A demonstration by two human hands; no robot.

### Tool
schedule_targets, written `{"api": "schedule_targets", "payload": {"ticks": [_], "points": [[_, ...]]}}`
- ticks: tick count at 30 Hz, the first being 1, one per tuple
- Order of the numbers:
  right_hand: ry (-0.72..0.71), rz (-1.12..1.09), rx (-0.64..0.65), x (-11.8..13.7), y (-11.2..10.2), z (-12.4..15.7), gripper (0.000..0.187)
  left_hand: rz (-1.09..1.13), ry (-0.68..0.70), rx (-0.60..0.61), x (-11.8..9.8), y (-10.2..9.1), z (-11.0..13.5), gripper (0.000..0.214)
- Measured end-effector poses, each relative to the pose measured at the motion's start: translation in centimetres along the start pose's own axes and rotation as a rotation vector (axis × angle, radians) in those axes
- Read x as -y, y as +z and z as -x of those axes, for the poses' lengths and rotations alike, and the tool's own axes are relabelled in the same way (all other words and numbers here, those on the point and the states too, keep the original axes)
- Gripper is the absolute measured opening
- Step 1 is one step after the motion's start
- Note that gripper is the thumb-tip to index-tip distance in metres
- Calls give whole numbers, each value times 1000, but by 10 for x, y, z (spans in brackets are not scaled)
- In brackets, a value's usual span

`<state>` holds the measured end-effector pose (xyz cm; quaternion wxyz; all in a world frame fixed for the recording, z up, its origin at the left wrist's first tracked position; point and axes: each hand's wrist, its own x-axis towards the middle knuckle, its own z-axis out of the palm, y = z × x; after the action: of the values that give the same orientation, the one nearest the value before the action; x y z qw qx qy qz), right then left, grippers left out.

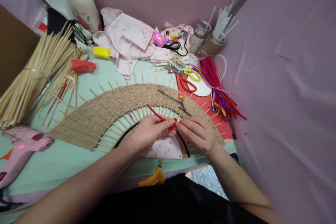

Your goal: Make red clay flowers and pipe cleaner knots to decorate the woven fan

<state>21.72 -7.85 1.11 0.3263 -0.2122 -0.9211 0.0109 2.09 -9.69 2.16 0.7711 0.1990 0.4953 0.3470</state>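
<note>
Between my two hands is a red pipe cleaner [155, 112], its far end sticking out to the upper left and its near end bent into a small looped shape. My left hand [149, 131] pinches it from the left. Fingertips of my right hand [198, 131] close on the looped end from the right. Beneath both hands lies a woven fan [105, 106] of tan cord on thin sticks, its lower middle partly hidden by my hands. A brown twig [170, 96] with a small red flower [181, 96] rests on its right part. A yellow tassel [154, 176] hangs at the table's front edge.
At left are bundled wooden sticks [34, 73] and a pink glue gun [22, 150] with a lit red light. Scissors [187, 73], red paper [220, 126] and colored pipe cleaners [220, 84] lie right. Behind stand a bottle [82, 7], patterned cloth [126, 38] and cups of glue sticks [215, 40].
</note>
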Motion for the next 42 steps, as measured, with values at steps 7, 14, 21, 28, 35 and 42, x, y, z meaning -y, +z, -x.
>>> {"api": "schedule_targets", "payload": {"ticks": [7,14,21,28,35,42], "points": [[53,29,-39,0,13,4,31,-53,87,-61,4,-2,-4,11],[200,-22,-45,7,12,-3,24,-154,190,-87,0,0,-2,6],[585,-219,-169,26,20,-16,7,-258,440,-181,6,4,1,7],[1129,-631,-272,36,38,-23,14,-567,876,-267,29,-10,-13,11],[1427,-1031,-223,34,34,-25,11,-957,1321,-249,31,-19,-11,13],[1478,-1346,-215,30,34,-28,21,-817,978,-267,23,-18,-9,13]]}}
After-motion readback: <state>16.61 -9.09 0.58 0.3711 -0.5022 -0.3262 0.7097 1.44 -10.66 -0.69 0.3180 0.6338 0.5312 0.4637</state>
